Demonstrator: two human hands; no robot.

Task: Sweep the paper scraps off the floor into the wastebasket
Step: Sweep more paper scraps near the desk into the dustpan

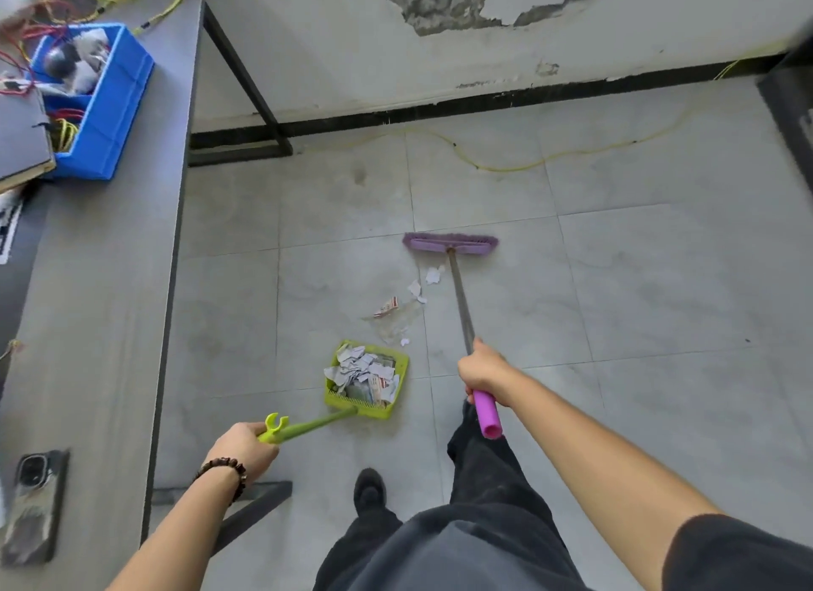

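gripping broom [462,309], scraps [413,291] between dustpan [365,379] rim and bristles

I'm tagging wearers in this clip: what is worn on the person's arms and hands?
The left hand and right hand are bare, no gloves. A bracelet of dark round beads circles the left wrist. A dark short sleeve covers the right upper arm; forearms uncovered.

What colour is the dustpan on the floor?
Lime green plastic dustpan, half full of paper scraps; clearest in the head view.
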